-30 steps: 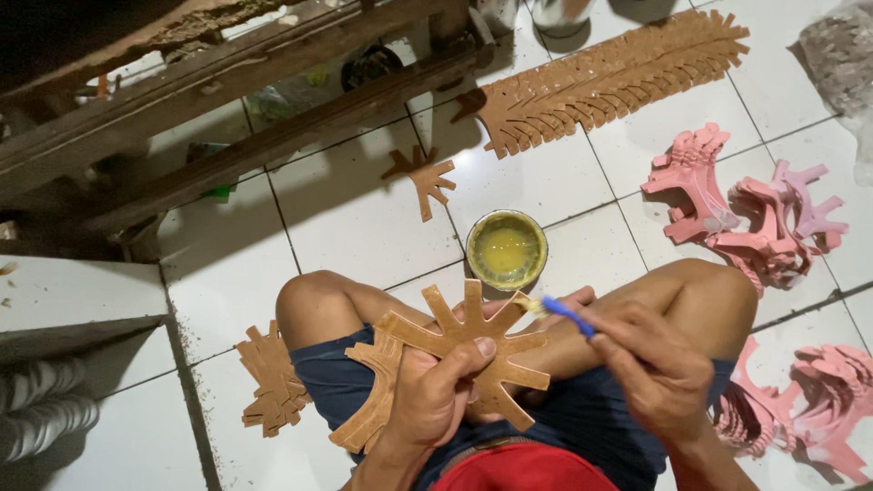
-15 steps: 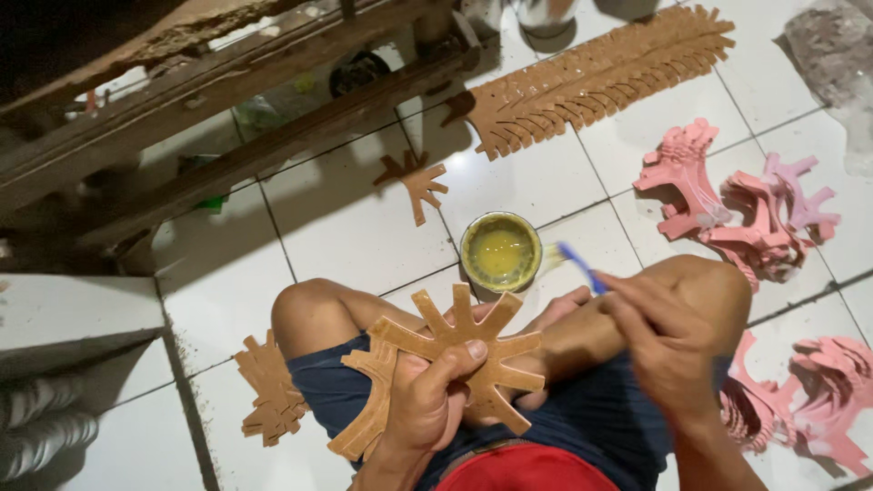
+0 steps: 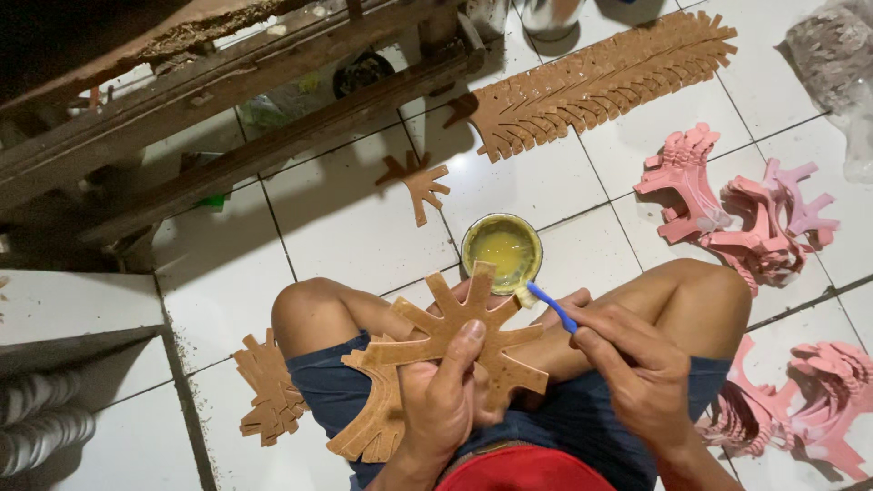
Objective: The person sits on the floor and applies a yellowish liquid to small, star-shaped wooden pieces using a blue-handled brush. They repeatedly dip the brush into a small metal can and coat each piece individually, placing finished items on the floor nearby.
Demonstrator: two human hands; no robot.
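A seated person's left hand (image 3: 446, 400) grasps a brown star-shaped cutout (image 3: 459, 338) above the lap. The right hand (image 3: 637, 368) clenches a blue brush (image 3: 550, 306), its tip at the cutout's edge, just near a yellow glue pot (image 3: 502, 250) on the tiled floor (image 3: 346, 227).

Matt brown cutout (image 3: 455, 341), glossy white floor tiles (image 3: 346, 236), rough wooden beams (image 3: 227, 100).

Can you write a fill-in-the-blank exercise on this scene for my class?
1. The right hand holds a brush with a ____ handle.
2. The left hand holds a ____ cutout.
3. The bowl of yellow glue stands on the ____.
Missing words: blue; brown; floor
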